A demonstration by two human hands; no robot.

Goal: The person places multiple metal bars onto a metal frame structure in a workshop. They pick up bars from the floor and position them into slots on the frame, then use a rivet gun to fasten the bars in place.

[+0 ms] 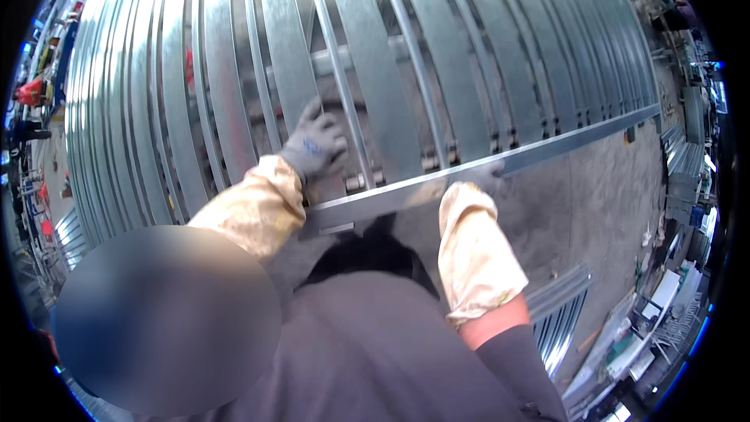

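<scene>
My left hand, in a grey work glove with a tan cuff, reaches over the front part of a large metal frame. Its fingers are apart, nothing shows in them, and they are close to a flat galvanized slat and a thin metal bar. Beside the front rail is my right hand, gloved too and smeared by motion. Whether it touches the rail or grips anything I cannot make out. Short bright fittings sit at the slat ends, just behind the rail.
Wide slats and thin bars run away from me across the frame, with gaps between them. Grey concrete floor lies right of my body. A stack of metal profiles rests there. A large blurred oval covers the lower left.
</scene>
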